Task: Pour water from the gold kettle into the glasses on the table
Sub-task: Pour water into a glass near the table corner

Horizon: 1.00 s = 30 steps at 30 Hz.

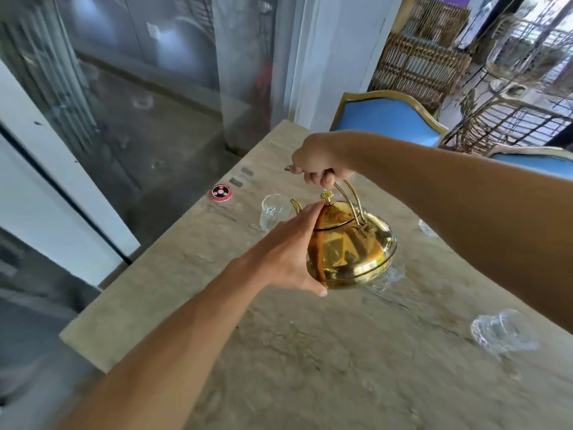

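Note:
The gold kettle (350,246) hangs tilted above the beige stone table (279,352), its spout pointing away toward a clear glass (274,211). My right hand (322,164) is closed around the top of the kettle's wire handle. My left hand (291,252) lies flat against the kettle's left side and lid, fingers spread. A second glass (390,276) shows partly behind the kettle's base. A third glass (499,332) stands at the right, and the edge of another glass (428,228) peeks out under my right forearm.
A round red and black call button (221,193) sits at the table's far left edge next to two small grey tags (242,176). Blue chairs with gold trim (387,116) stand behind the table. A glass wall runs along the left.

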Each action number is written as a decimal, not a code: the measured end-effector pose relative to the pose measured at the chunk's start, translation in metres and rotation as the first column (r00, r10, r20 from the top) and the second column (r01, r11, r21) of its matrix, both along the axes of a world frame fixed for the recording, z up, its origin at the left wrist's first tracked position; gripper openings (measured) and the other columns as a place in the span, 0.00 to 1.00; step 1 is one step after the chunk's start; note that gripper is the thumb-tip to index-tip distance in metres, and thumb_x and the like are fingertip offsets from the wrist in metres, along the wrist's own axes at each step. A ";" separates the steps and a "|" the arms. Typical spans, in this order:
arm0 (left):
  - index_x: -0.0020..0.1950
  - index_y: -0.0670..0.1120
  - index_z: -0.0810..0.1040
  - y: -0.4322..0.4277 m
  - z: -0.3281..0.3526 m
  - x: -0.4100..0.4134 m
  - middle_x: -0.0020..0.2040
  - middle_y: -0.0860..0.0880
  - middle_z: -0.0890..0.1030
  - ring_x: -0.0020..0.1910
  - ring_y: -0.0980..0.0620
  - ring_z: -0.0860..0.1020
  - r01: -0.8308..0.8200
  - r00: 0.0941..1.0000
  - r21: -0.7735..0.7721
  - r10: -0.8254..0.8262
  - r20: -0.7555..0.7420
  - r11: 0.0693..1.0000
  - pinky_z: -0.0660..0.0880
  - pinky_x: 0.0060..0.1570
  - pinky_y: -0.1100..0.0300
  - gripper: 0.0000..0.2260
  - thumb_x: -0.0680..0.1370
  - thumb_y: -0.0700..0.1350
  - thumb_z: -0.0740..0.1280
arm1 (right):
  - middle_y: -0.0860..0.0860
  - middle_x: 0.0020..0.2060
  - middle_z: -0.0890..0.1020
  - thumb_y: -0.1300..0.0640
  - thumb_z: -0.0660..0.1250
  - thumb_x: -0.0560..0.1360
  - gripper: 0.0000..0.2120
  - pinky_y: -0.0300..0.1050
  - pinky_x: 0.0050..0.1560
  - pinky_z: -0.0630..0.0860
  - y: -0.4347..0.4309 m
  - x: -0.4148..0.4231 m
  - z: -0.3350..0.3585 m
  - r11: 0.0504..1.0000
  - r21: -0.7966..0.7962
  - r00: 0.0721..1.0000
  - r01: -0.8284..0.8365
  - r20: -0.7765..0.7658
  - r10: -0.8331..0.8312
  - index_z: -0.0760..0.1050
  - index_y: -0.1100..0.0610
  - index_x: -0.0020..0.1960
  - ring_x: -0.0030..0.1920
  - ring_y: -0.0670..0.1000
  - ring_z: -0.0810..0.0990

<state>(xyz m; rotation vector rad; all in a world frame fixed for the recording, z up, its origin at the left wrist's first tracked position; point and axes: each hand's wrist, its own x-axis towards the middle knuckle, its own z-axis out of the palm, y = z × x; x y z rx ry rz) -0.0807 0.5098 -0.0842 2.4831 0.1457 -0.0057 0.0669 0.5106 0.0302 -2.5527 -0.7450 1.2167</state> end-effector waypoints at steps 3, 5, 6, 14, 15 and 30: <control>0.84 0.52 0.41 0.005 -0.006 0.000 0.83 0.51 0.57 0.78 0.46 0.66 -0.021 1.000 -0.014 0.021 0.011 1.000 0.66 0.76 0.52 0.69 0.59 0.58 0.87 | 0.48 0.22 0.62 0.60 0.52 0.81 0.09 0.35 0.20 0.53 0.011 0.001 -0.005 0.999 -0.042 1.000 -0.026 -0.002 0.026 0.67 0.55 0.43 0.22 0.46 0.57; 0.84 0.52 0.42 0.008 -0.010 0.002 0.82 0.51 0.60 0.76 0.47 0.68 -0.023 1.000 -0.019 0.024 0.015 1.000 0.68 0.74 0.53 0.69 0.59 0.59 0.87 | 0.48 0.20 0.64 0.60 0.52 0.81 0.09 0.33 0.17 0.55 0.015 0.002 -0.007 0.999 -0.051 0.998 -0.010 -0.061 0.007 0.69 0.55 0.45 0.19 0.45 0.59; 0.84 0.52 0.43 0.010 -0.012 0.003 0.81 0.51 0.62 0.75 0.47 0.70 -0.022 1.000 -0.025 0.023 0.018 0.999 0.69 0.73 0.54 0.68 0.58 0.59 0.87 | 0.48 0.19 0.64 0.59 0.52 0.82 0.09 0.33 0.15 0.56 0.017 0.002 -0.007 0.998 -0.059 0.995 -0.002 -0.097 -0.004 0.71 0.55 0.49 0.18 0.45 0.60; 0.84 0.51 0.47 0.018 -0.027 0.010 0.77 0.52 0.69 0.71 0.51 0.73 -0.037 0.998 -0.107 0.043 0.052 0.994 0.71 0.71 0.58 0.67 0.57 0.59 0.87 | 0.48 0.23 0.63 0.61 0.53 0.82 0.20 0.32 0.14 0.57 0.033 0.007 -0.018 0.993 -0.102 0.996 -0.055 -0.081 0.047 0.69 0.55 0.73 0.18 0.44 0.60; 0.84 0.50 0.48 0.018 -0.028 0.011 0.77 0.52 0.69 0.71 0.51 0.73 -0.038 0.998 -0.117 0.045 0.055 0.992 0.70 0.70 0.60 0.67 0.57 0.59 0.87 | 0.48 0.23 0.63 0.61 0.53 0.82 0.20 0.32 0.14 0.57 0.035 0.007 -0.019 0.992 -0.108 0.995 -0.067 -0.081 0.058 0.68 0.55 0.73 0.18 0.44 0.59; 0.83 0.49 0.51 0.024 -0.033 0.012 0.75 0.52 0.70 0.64 0.60 0.69 -0.013 0.998 -0.166 0.024 0.062 0.986 0.58 0.53 0.86 0.63 0.59 0.56 0.87 | 0.47 0.26 0.62 0.62 0.51 0.83 0.20 0.32 0.18 0.55 0.047 0.013 -0.034 0.972 -0.172 0.987 -0.157 -0.014 0.157 0.66 0.52 0.73 0.20 0.43 0.57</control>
